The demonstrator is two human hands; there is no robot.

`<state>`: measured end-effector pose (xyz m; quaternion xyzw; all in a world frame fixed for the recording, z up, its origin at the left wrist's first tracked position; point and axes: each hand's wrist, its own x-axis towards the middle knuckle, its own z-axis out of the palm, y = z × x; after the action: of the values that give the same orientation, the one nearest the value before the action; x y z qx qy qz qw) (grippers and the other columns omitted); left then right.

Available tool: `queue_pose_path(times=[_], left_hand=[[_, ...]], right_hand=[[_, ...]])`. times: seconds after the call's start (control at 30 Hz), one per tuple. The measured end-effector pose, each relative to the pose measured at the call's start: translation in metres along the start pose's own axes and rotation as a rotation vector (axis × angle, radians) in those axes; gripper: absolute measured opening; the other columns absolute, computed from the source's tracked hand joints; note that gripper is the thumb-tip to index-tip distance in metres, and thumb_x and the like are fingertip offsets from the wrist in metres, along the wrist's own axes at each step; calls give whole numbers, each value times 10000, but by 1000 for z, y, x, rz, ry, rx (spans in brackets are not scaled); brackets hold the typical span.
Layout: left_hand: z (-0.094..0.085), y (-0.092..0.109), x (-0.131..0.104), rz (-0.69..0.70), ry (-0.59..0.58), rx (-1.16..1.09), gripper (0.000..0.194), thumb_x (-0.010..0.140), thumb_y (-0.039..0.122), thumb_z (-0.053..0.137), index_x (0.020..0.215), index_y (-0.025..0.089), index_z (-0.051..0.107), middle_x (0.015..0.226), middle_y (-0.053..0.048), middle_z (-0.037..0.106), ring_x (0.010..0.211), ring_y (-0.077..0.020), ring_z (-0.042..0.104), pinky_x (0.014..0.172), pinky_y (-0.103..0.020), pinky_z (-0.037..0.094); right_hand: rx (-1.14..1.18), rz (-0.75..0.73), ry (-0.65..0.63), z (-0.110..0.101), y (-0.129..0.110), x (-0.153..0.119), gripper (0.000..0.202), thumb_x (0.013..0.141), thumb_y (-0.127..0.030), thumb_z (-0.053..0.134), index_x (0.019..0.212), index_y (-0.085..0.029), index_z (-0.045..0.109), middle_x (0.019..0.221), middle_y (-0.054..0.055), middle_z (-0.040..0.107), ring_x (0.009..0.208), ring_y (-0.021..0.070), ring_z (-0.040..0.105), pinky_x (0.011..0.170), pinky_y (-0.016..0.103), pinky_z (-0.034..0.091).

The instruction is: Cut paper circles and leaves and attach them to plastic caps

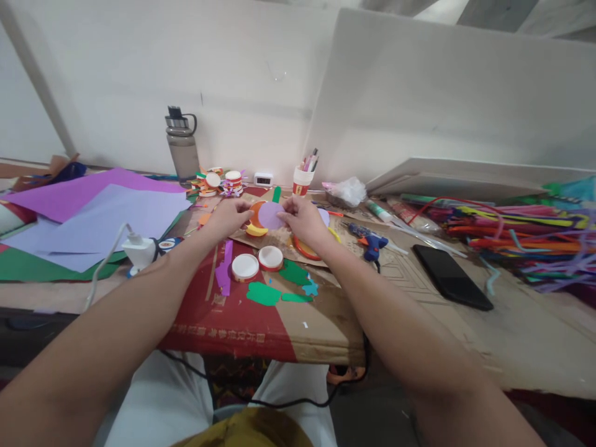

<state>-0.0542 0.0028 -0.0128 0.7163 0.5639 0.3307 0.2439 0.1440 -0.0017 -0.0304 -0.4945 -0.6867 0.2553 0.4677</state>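
My right hand [305,220] pinches the edge of a light purple paper circle [270,215]. My left hand [231,217] is closed at the left edge of an orange round piece [256,214], which the purple circle partly covers. Just below lies a curved yellow piece [256,230]. A green strip [276,194] sticks up behind the circle. Nearer to me, two white round lids with red rims, a left one [244,267] and a right one [270,257], rest on the cardboard [223,323]. Green paper scraps [263,293] and a purple scrap [224,270] lie around them.
Large purple sheets [102,217] and a white plug [138,249] are at left. A bottle [181,146] and a paper cup of pens [303,180] stand near the wall. At right are a blue glue gun [372,244], a phone [451,276] and colourful pipe cleaners [526,236].
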Motion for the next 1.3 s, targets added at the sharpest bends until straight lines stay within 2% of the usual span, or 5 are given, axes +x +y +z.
queue_pose_path(times=[0.27, 0.6, 0.83, 1.13, 1.3], left_hand=[[-4, 12, -7, 11, -37, -69, 191, 811, 319, 643, 876, 166, 735, 797, -34, 728, 647, -129, 623, 619, -227, 501], [11, -11, 3, -11, -97, -449, 125, 764, 312, 713, 801, 197, 683, 784, -24, 701, 706, -152, 656, 697, -282, 557], [19, -4, -3, -27, -127, -636, 86, 826, 232, 655, 829, 175, 590, 794, -4, 652, 696, -133, 652, 730, -330, 592], [21, -8, 0, 10, -146, -616, 172, 776, 241, 714, 875, 171, 591, 857, -28, 687, 739, -153, 678, 732, -353, 602], [21, -6, -2, 34, -134, -622, 169, 759, 240, 717, 850, 168, 594, 839, -13, 669, 751, -146, 674, 717, -338, 606]], right_hand=[[-14, 10, -21, -3, -1, -3, 71, 823, -182, 584, 759, -206, 565, 608, -36, 567, 536, 127, 522, 550, 266, 401], [47, 2, -57, 2, -1, -3, 34, 809, -174, 575, 798, -206, 577, 646, -35, 584, 559, 126, 550, 574, 262, 441], [-91, -85, 55, 4, 3, -4, 65, 808, -186, 600, 775, -210, 549, 711, -16, 588, 674, 147, 547, 648, 279, 412], [-136, -131, 132, 3, 1, -5, 191, 791, -277, 652, 943, -191, 576, 830, 6, 588, 765, 164, 526, 709, 292, 401], [-45, -71, 19, 4, 3, -1, 135, 813, -323, 605, 828, -189, 597, 767, -10, 596, 703, 142, 510, 677, 278, 393]])
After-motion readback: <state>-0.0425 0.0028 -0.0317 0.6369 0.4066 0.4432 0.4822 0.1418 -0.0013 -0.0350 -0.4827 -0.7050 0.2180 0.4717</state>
